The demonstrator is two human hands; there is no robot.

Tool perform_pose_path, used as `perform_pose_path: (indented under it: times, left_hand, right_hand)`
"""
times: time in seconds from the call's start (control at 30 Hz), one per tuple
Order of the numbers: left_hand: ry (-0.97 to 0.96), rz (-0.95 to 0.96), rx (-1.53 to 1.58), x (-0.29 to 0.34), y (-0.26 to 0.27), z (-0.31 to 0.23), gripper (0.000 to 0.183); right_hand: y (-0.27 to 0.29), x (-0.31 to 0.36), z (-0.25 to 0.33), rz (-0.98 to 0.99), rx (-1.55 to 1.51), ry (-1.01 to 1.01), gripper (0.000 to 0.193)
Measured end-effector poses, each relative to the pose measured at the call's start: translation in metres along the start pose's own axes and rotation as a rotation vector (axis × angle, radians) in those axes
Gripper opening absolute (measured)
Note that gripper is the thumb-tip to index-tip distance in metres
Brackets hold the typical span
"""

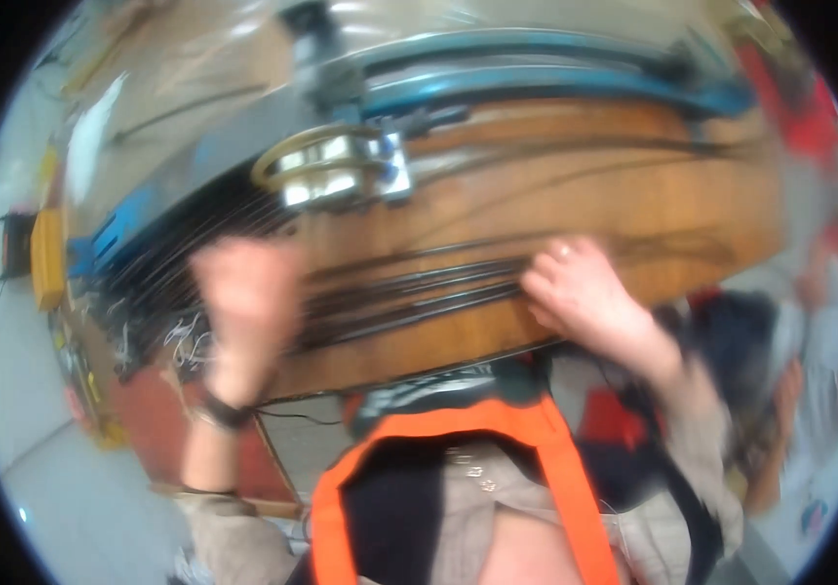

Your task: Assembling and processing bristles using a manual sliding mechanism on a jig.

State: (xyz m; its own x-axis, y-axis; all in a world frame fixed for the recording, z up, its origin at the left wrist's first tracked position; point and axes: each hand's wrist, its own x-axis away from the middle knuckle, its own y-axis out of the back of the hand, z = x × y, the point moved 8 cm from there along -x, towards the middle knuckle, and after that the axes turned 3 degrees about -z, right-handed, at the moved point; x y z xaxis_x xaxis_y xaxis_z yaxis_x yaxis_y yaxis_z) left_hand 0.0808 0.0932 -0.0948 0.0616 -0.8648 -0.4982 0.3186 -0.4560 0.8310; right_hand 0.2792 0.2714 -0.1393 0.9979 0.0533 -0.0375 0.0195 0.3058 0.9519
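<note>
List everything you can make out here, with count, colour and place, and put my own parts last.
Table: one, brown wood, centre
Cables: several, black, along the table's near side
Bars: two, blue, along the far side
Blocks: count blurred, silvery, left of table centre
Loop: one, tan, around the blocks
Strings: tangled, white, near-left
Box: one, yellow, far left
Case: one, black, beside the box
Other people: count unclear, pale clothing, right edge
Strap: one, orange, on your front
Wristband: one, dark, left wrist
Sleeves: two, beige, lower left and right
Left hand: one, bare, blurred, by the cables' left part
Right hand: one, bare, by the cables' right part
</note>
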Motion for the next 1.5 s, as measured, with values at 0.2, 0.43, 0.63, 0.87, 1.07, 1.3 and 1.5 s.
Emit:
perform_pose_path:
  times: [0.2, 0.43, 0.63, 0.87, 1.07, 1.3, 1.5]
  left_hand:
    - [0.106, 0.158, 0.589, -0.011, -0.033, -0.153, 0.033]
    - [0.178, 0.138, 0.623, -0.042, 0.001, -0.128, 0.037]
    - [0.118, -0.025, 0.512, -0.078, 0.074, -0.056, 0.036]
    - [0.221, -0.393, 0.446, -0.104, 0.159, 0.044, 0.029]
    - [0.615, -0.406, 0.593, -0.096, 0.177, 0.117, 0.025]
    - [0.645, -0.435, 0.704, -0.083, 0.181, 0.133, 0.026]
    - [0.423, -0.389, 0.473, -0.105, 0.182, 0.115, 0.033]
  right_hand:
    - [-0.008, 0.006, 0.012, -0.045, 0.232, 0.081, 0.022]
    - [0.039, 0.08, -0.065, -0.804, 0.395, 0.032, 0.024]
    - [0.03, 0.14, -0.147, -1.176, 0.261, -0.364, 0.026]
    - [0.054, 0.017, -0.151, -1.198, -0.582, -0.251, 0.024]
    - [0.1, -0.121, -0.08, -0.924, -0.353, -0.157, 0.023]
    - [0.098, -0.163, -0.054, -0.776, -0.318, -0.181, 0.024]
    - [0.087, -0.192, -0.068, -0.676, -0.637, -0.077, 0.019]
